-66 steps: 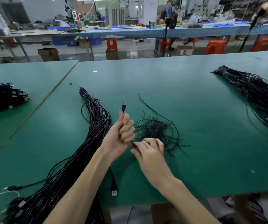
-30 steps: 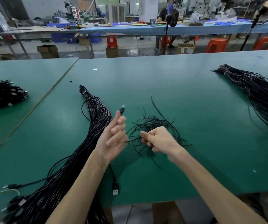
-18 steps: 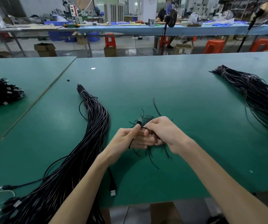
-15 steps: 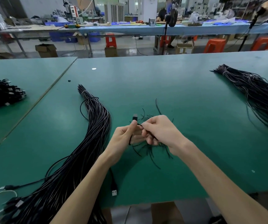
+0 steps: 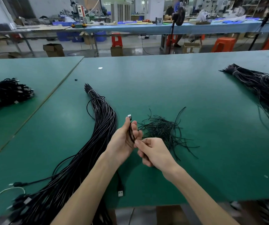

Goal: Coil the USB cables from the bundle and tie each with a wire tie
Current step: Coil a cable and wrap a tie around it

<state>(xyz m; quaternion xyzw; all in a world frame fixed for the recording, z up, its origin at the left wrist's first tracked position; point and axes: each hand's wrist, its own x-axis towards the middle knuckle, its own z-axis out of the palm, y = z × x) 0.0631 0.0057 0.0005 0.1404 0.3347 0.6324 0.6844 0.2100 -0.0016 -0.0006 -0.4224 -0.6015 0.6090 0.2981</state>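
Right at the near edge of the green table [image 5: 163, 82], the left hand [image 5: 124, 140] has its fingers curled round a small coil of USB cable [image 5: 131, 133], with the plug [image 5: 129, 117] poking up past the thumb. The right hand [image 5: 153, 153] is curled too, thumb and forefinger pinching the coil's lower end. Can't tell if a tie is in that pinch as well. Just behind the right hand sits a messy pile of wire ties [image 5: 164, 130]. Left of the hands, the big cable bundle [image 5: 101, 127] sweeps away across the table. A second bundle [image 5: 263, 88] lies far right, and a heap of black cables [image 5: 7, 93] sits on the neighbouring table.
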